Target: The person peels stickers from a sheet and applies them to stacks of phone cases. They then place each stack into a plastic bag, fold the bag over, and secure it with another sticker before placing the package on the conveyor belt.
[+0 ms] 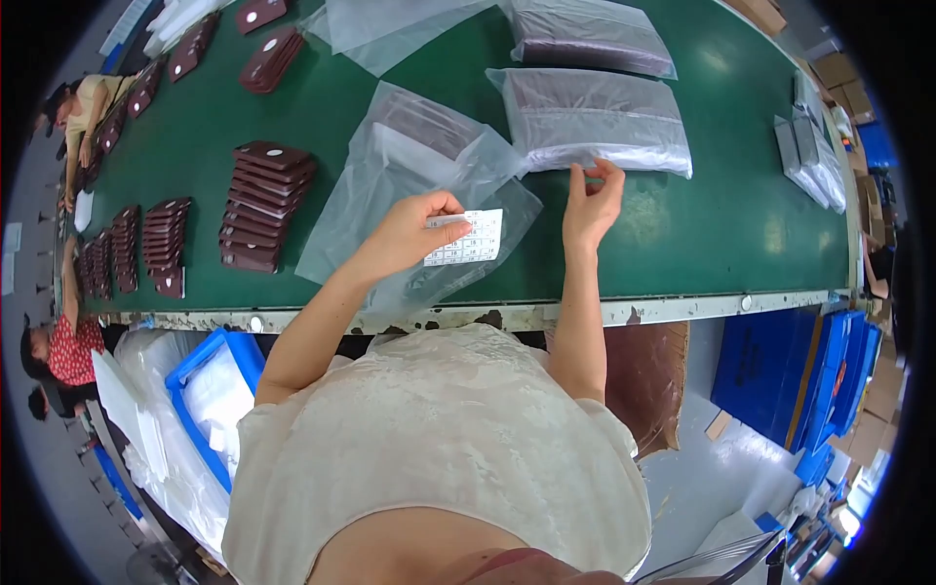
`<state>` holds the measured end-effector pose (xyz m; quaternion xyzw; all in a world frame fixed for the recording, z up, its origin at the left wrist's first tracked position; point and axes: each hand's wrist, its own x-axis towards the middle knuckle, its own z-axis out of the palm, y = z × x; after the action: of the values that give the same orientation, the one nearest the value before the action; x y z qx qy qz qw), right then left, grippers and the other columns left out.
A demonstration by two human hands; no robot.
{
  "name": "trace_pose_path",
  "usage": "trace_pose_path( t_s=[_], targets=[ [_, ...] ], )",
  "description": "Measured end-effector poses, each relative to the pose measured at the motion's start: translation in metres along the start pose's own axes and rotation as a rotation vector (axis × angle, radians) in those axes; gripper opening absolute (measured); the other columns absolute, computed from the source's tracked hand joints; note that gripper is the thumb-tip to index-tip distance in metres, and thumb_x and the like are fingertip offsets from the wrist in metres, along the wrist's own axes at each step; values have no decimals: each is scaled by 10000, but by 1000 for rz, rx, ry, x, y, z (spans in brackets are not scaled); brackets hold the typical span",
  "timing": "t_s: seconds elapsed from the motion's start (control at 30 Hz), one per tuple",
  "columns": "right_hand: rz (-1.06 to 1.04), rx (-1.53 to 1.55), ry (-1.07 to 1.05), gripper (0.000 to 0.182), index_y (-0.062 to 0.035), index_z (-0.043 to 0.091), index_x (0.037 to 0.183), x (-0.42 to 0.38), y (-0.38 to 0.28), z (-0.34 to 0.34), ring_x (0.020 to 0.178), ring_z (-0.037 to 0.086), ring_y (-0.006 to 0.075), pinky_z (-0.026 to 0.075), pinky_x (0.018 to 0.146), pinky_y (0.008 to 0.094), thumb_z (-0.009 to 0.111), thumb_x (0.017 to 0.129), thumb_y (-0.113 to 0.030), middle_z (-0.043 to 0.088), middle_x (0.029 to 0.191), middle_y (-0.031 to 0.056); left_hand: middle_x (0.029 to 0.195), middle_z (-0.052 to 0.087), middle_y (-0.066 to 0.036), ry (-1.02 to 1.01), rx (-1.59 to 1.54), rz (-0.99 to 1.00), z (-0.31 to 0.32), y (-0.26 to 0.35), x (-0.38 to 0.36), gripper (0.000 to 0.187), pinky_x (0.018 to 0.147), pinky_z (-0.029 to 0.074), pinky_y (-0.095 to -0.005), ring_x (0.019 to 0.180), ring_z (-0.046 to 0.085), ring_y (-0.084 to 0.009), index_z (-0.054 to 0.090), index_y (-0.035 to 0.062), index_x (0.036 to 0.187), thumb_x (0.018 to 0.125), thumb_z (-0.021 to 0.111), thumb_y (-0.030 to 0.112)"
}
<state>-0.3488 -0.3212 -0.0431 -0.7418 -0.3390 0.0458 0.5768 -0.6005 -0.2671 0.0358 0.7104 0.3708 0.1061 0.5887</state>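
My left hand point(421, 232) pinches a sheet of printed white stickers point(480, 240) between thumb and fingers. Under it lies a clear plastic bag point(336, 229), with a dark brown flat item point(424, 127) inside its far part. My right hand point(594, 207) is at the near edge of a plastic-wrapped bundle point(595, 117). Its thumb and fingertips are drawn together there; anything between them is too small to make out. A second wrapped bundle point(590, 34) lies just beyond the first.
Stacks of brown flat pieces point(263, 210) stand on the left of the green table point(741, 234). Smaller wrapped packs point(811, 161) lie at the right end. Blue crates point(770, 375) are on the floor at right, a blue bin point(210, 390) at left. Other people sit along the left.
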Motion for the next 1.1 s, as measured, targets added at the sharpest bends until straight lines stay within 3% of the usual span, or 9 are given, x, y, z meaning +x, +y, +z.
trace_pose_path(
  t_s=[0.27, 0.33, 0.4, 0.47, 0.57, 0.67, 0.83, 1.0, 1.1],
  targets=[
    [-239, 200, -433, 46, 8, 675, 920, -42, -70, 3, 722, 592, 140, 482, 678, 274, 689, 878, -4, 636, 844, 74, 880, 678, -37, 673, 177, 176, -148, -31, -31, 159, 725, 485, -260, 825, 591, -71, 649, -2, 1001, 941, 672, 144],
    [-266, 240, -524, 54, 10, 677, 930, -53, -89, 4, 734, 594, 141, 486, 684, 273, 685, 876, 7, 635, 842, 76, 873, 692, -38, 761, -37, 17, -205, -39, -43, 201, 711, 490, -247, 786, 617, -86, 669, 9, 1012, 940, 679, 197],
    [-371, 204, -540, 66, 8, 680, 942, -55, -110, 11, 745, 599, 157, 489, 685, 277, 680, 876, 14, 633, 840, 84, 866, 703, -45, 979, 442, 78, -279, -92, -45, 322, 678, 497, -232, 739, 639, -107, 680, 16, 1066, 929, 698, 306],
    [-395, 221, -597, 76, 7, 679, 950, -53, -132, 21, 747, 604, 171, 491, 688, 280, 680, 874, 16, 635, 853, 90, 860, 704, -63, 1132, 338, -116, -325, -107, -53, 449, 702, 533, -273, 722, 647, -136, 678, 11, 1103, 909, 701, 416],
    [-483, 203, -737, 99, 4, 676, 970, -40, -175, 63, 756, 613, 195, 496, 700, 285, 682, 872, 16, 638, 877, 99, 1069, 698, -145, 1222, -7, -133, -390, -186, -56, 570, 897, 529, -338, 953, 668, -209, 613, -8, 1248, 922, 667, 456],
    [-616, 161, -916, 124, -1, 673, 994, -34, -202, 99, 772, 620, 214, 501, 719, 291, 685, 871, 11, 642, 900, 104, 1331, 585, -214, 1559, 375, -188, -407, -249, -62, 675, 1073, 427, -383, 1217, 573, -269, 487, -22, 1397, 945, 628, 460],
    [-773, 99, -1230, 303, -21, 628, 1182, -43, -207, 206, 986, 635, 295, 502, 869, 350, 688, 917, -156, 631, 1136, 144, 1403, 533, -137, 1434, -44, -28, -263, -203, -161, 506, 1101, 341, -281, 1304, 493, -208, 423, -16, 1448, 1059, 482, 302],
    [-682, 6, -1236, 624, -16, 526, 1361, -83, -178, 304, 1182, 551, 371, 455, 995, 408, 709, 891, -382, 544, 1303, 226, 1484, 422, -80, 1290, -1041, -24, -118, -189, -205, 563, 1061, 407, -517, 1379, 377, -241, 364, 56, 1489, 1017, 549, 300],
    [-565, -93, -1257, 778, -11, 472, 1424, -107, -177, 320, 1244, 501, 409, 430, 1035, 435, 716, 859, -488, 508, 1338, 266, 1431, 466, -87, 1285, -1192, 39, -102, -157, -187, 530, 1058, 442, -488, 1323, 450, -249, 367, 43, 1478, 1028, 522, 277]
  ],
)
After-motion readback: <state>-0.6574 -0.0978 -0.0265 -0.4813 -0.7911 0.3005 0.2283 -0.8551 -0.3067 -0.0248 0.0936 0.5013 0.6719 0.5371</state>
